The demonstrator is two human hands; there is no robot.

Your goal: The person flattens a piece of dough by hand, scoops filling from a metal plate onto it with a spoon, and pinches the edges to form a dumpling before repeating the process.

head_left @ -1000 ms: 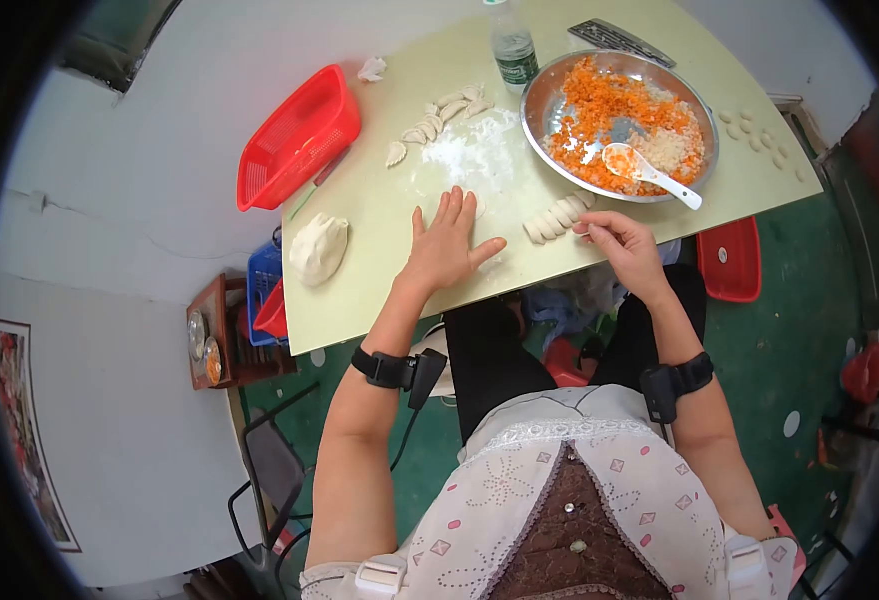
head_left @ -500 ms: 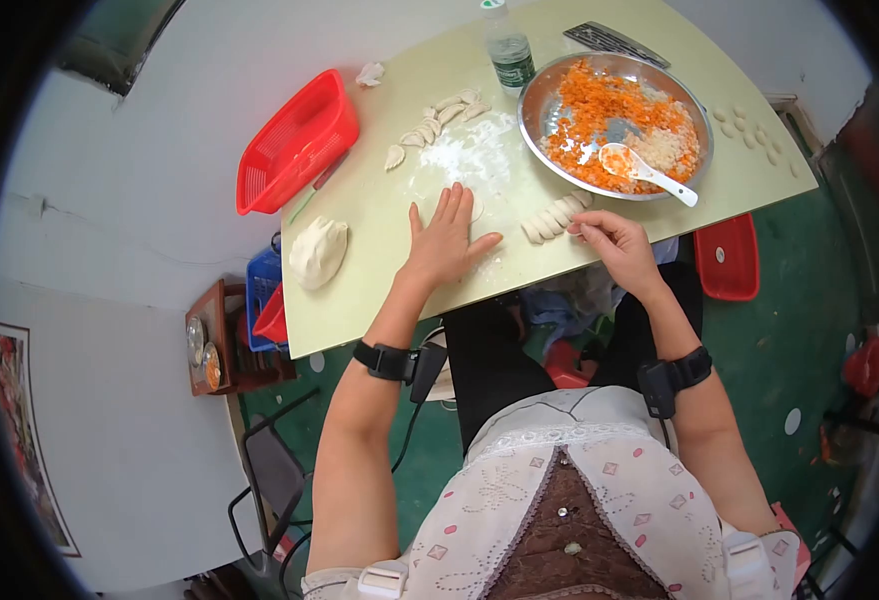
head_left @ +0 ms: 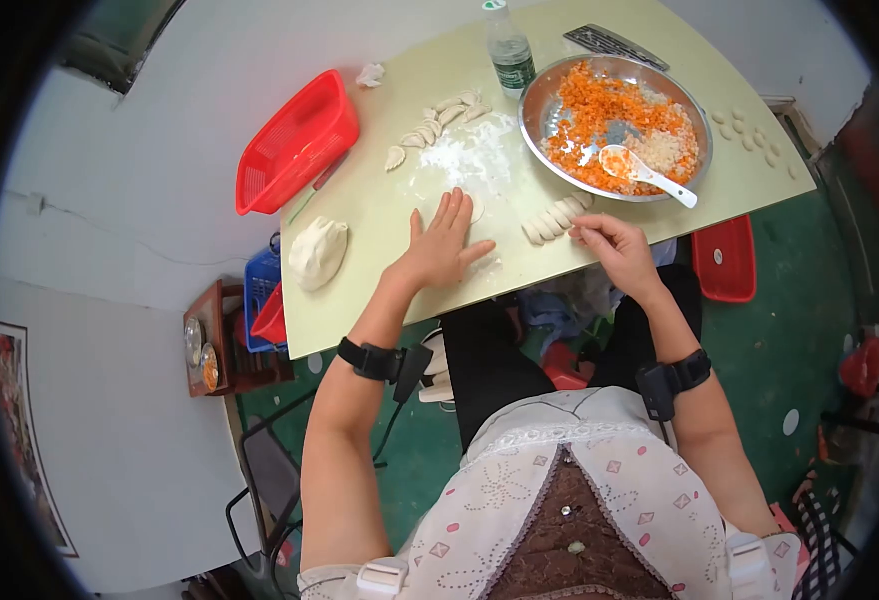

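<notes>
My left hand point(head_left: 439, 245) lies flat on the pale green table point(head_left: 359, 300), fingers spread, pressing on a flattened dough disc point(head_left: 475, 207) whose edge shows beyond the fingertips. My right hand point(head_left: 614, 248) rests near the table's front edge. Its fingertips are pinched together right beside a row of cut dough pieces point(head_left: 556, 214). Whether a piece sits between those fingers is hidden. A patch of loose flour point(head_left: 469, 155) lies just beyond my left hand.
A metal bowl point(head_left: 541, 78) of orange and white filling holds a white spoon point(head_left: 651, 172). Nearby are a water bottle point(head_left: 509, 45), a grater point(head_left: 614, 40), folded dumplings point(head_left: 439, 115), a dough lump point(head_left: 317, 250), a red basket point(head_left: 299, 140) and small dough pieces point(head_left: 749, 130).
My left hand has slid slightly left and toward me on the dough, and the elbow has swung left. My right hand has stayed by the dough row.
</notes>
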